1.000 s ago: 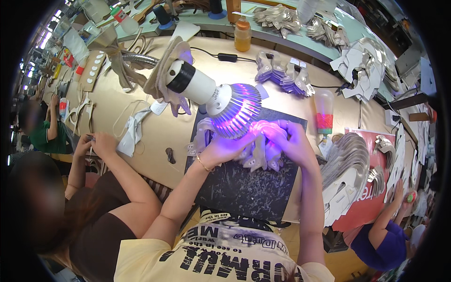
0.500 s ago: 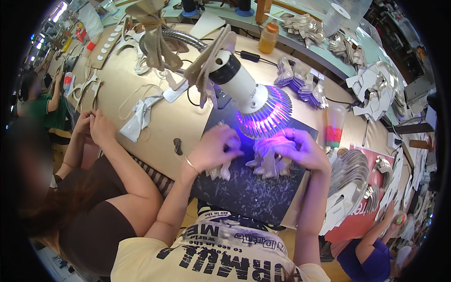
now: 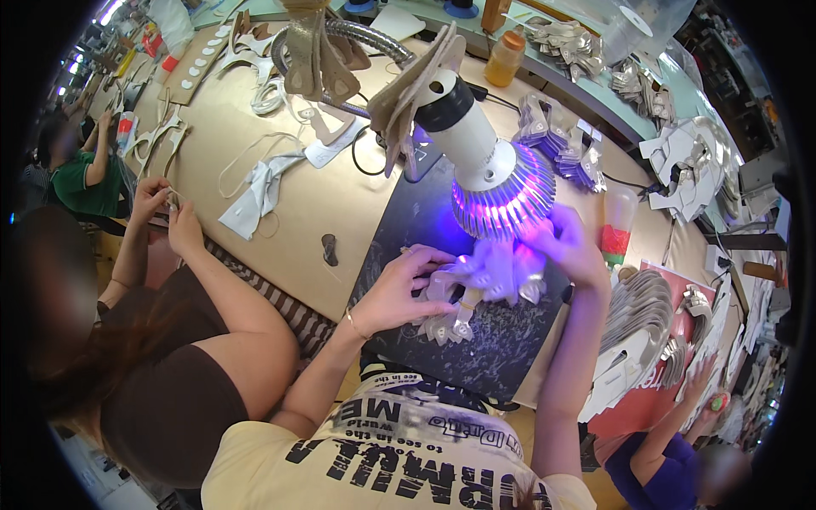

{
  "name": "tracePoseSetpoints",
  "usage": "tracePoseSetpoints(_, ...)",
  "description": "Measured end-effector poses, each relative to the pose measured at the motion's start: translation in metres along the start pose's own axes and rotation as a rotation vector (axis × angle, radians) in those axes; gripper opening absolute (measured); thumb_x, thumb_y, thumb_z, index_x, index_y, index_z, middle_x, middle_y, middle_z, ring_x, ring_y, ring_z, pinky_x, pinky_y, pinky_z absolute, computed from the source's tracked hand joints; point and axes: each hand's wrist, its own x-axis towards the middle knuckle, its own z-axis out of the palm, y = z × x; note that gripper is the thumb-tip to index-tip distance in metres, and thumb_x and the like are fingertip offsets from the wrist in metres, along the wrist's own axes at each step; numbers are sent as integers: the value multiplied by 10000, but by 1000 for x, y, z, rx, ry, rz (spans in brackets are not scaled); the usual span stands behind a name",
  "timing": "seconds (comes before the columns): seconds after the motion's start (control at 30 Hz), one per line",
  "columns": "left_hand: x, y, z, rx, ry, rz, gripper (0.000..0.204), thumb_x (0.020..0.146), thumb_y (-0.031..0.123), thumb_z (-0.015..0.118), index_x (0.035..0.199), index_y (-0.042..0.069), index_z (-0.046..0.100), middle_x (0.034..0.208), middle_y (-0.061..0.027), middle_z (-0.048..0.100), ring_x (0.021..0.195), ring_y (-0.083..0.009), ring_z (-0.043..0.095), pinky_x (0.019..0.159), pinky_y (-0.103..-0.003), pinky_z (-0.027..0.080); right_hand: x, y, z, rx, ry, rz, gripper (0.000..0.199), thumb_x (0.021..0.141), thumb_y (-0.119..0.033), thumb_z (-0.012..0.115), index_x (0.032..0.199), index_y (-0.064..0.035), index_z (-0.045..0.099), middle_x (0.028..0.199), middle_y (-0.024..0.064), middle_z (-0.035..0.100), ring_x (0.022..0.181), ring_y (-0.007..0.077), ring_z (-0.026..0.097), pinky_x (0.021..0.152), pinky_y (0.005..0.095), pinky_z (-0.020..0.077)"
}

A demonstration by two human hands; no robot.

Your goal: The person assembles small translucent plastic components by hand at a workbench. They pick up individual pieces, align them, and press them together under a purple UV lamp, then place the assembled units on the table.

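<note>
Fingers [image 3: 425, 259] atop silvery cut pieces [image 3: 476, 285]

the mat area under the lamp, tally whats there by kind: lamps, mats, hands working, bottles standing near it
lamp glowing violet: 1
dark speckled mat: 1
hands on the pale cut pieces: 2, left hand and right hand
orange bottle: 1
clear bottle with red and green bands: 1
total: 6

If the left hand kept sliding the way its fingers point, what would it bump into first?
Probably the pale cut-out pieces lying under the purple lamp; the left hand points right, its fingertips already at their edge. The right hand lies beyond, though depth is unclear.
</note>
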Motion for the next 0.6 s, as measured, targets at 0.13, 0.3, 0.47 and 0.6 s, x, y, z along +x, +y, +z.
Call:
tracePoseSetpoints(0.13,-13,-14,3,-216,109,-116,590,777,73,768,1288,13,479,1103,-101,564,1050,-172,589,864,-309,529,54,22,34,29,176,-183,288,862,-173,690,1080,6,632,953,22,665,874,105,607,808,274,492)
tracePoseSetpoints(0.3,-21,-14,-2,-186,-23,-169,572,813,3,720,1311,-12,438,1177,-93,538,1087,-144,557,938,-300,475,94,47,58,-86,336,-301,285,848,-157,695,1075,4,634,943,33,667,870,120,613,804,282,492)
tracePoseSetpoints(0.47,-20,-6,-2,-178,-71,-164,602,819,38,720,1348,10,433,1105,-84,596,1018,-127,585,909,-279,476,105,51,60,-172,419,-380,284,833,-142,701,1070,3,636,932,45,669,867,134,619,801,290,492)
tracePoseSetpoints(0.6,-17,0,3,-155,-56,-159,548,833,84,712,1323,25,473,1021,-70,638,975,-114,599,869,-275,487,113,55,62,-234,467,-433,285,822,-129,705,1066,1,638,924,54,671,865,146,624,798,296,492)
